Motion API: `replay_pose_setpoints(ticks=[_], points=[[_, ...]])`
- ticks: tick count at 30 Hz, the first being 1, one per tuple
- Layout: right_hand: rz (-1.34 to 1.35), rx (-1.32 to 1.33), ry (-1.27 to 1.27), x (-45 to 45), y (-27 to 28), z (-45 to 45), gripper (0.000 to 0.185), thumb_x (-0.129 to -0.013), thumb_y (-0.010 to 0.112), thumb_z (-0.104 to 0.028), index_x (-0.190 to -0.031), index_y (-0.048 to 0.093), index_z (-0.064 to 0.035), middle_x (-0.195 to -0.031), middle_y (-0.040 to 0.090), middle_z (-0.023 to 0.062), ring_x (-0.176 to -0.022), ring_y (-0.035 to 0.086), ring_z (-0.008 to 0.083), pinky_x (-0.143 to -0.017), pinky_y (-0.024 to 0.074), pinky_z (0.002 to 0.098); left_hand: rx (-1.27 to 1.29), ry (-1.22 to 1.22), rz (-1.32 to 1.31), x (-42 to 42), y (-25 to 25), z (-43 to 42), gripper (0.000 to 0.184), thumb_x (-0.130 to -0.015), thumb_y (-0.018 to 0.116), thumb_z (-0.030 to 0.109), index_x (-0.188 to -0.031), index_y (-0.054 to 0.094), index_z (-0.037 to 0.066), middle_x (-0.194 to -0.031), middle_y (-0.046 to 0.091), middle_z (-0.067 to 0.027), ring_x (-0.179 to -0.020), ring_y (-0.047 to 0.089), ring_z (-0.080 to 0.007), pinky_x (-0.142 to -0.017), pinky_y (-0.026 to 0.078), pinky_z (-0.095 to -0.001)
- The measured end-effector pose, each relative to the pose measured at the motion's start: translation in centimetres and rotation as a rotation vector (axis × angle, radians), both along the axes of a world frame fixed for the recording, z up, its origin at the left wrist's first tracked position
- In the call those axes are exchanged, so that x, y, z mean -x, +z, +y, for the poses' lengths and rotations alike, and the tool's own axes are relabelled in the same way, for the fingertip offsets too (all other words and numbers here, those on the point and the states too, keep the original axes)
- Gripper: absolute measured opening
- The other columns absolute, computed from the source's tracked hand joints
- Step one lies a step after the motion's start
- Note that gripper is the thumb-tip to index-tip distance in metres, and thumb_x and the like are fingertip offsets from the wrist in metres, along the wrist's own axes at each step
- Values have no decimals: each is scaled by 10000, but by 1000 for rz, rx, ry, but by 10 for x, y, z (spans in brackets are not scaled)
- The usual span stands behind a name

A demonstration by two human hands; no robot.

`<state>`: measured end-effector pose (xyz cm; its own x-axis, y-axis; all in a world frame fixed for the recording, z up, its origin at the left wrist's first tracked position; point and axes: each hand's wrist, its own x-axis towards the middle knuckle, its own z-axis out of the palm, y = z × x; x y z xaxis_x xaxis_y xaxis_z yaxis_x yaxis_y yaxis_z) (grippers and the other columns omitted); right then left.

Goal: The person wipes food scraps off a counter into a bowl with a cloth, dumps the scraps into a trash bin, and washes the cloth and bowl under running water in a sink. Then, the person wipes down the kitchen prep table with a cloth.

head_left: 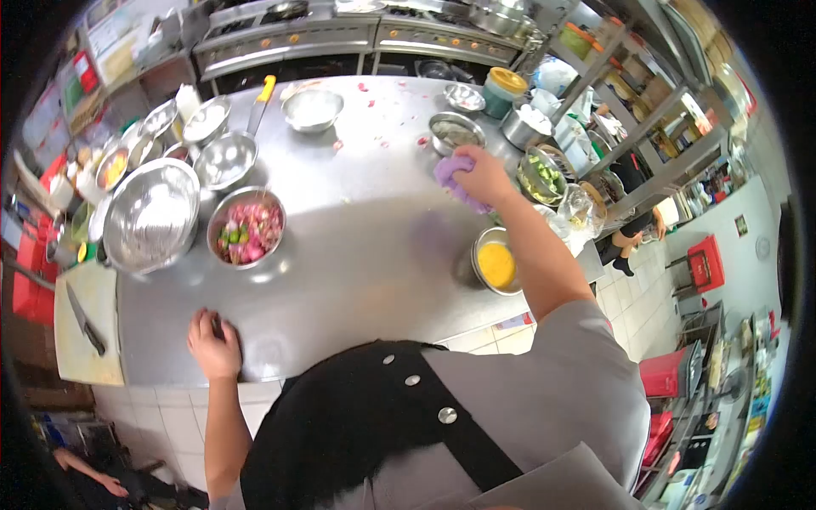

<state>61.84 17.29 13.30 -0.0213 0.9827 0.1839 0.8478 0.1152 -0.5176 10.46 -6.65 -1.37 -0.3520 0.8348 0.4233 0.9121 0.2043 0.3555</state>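
My right hand (481,177) is closed round a purple cloth (457,180) on the steel table (340,263), just below a metal bowl (456,133) at the right. Nearer to me, under my right forearm, sits a bowl of yellow liquid (496,263). My left hand (214,342) rests at the table's front edge with its fingers curled over something dark that I cannot make out. Beyond that hand stands a bowl of chopped red and green vegetables (247,228). A large empty bowl (153,215) is at its left.
A cutting board (89,331) with a knife (86,320) lies at the left. A yellow-handled knife (262,104) rests by several bowls. Red scraps (363,87) dot the far table. At the right are a bowl of green pieces (541,177) and a yellow-lidded container (504,92). Other people's limbs show at both sides.
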Motion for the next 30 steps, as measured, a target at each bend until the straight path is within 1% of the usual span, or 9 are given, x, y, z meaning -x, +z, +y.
replay_pose_setpoints(ticks=[4, 7, 10, 16, 17, 19, 23, 25, 30], points=[[43, 105, 31, 1, -23, 6, 478, -735, 716, -246, -1188, 643, -112, -1091, 686, 181, -994, 673, 336, -887, 532, 396, 11, -2, -32, -2, 1, 0, 244, -839, 623, 146, -1054, 641, 32, -1266, 584, -192, -1188, 528, -383, -1031, 381, -481], [-108, 40, 256, 2, -41, 14, 509, -734, 738, -317, -1191, 642, -114, -1127, 676, 174, -982, 671, 331, -881, 531, 392, 13, -14, -16, -3, 1, 0, 246, -845, 610, 131, -1066, 636, 26, -1267, 581, -195, -1176, 532, -388, -1020, 391, -478], [-217, 226, 577, -10, -30, 33, 486, -757, 725, -390, -1155, 670, -115, -1096, 688, 166, -947, 675, 318, -860, 532, 385, 9, -32, 29, -6, 4, 1, 282, -863, 605, 136, -1107, 623, -5, -1239, 587, -210, -1144, 547, -407, -1001, 423, -474], [-53, 169, 233, -57, -21, 140, 281, -814, 678, -376, -928, 743, -128, -865, 718, 127, -794, 682, 271, -725, 528, 392, 31, 21, 14, -11, 4, 4, 274, -850, 596, 109, -1104, 624, 8, -1258, 577, -213, -1125, 557, -415, -973, 442, -477], [-212, 115, 166, -67, -26, 170, 243, -836, 645, -327, -928, 742, -124, -883, 721, 135, -810, 687, 288, -736, 534, 391, 19, -29, -17, -11, 5, 6, 265, -848, 587, 93, -1095, 620, 3, -1254, 576, -222, -1109, 566, -421, -958, 455, -478], [-50, -87, 64, -92, -55, 220, 233, -868, 607, -293, -948, 741, -120, -944, 722, 141, -917, 692, 314, -816, 539, 382, 64, 10, 61, -12, 6, 9, 263, -847, 579, 86, -1093, 614, 3, -1240, 580, -222, -1106, 566, -420, -958, 454, -479], [-243, -10, -135, -104, -64, 290, 267, -862, 585, -277, -1014, 722, -105, -1065, 710, 154, -1020, 668, 329, -899, 516, 413, 85, 21, 70, -13, 8, 15, 292, -829, 591, 89, -1113, 605, 21, -1236, 582, -224, -1097, 561, -430, -965, 449, -473], [-376, 15, -242, -101, -67, 309, 371, -865, 543, -279, -1181, 652, -119, -1216, 653, 182, -1138, 617, 362, -957, 486, 449, 128, 48, 105, -11, 7, 15, 316, -822, 603, 105, -1129, 600, 33, -1254, 570, -217, -1133, 542, -420, -990, 431, -477], [-521, 76, -125, -144, -112, 389, 493, -810, 593, -266, -1255, 565, -56, -1241, 617, 244, -1184, 575, 403, -1017, 453, 481, 204, 123, 48, -12, 12, 18, 349, -815, 609, 118, -1154, 583, 44, -1281, 547, -185, -1176, 515, -403, -1020, 407, -467]])
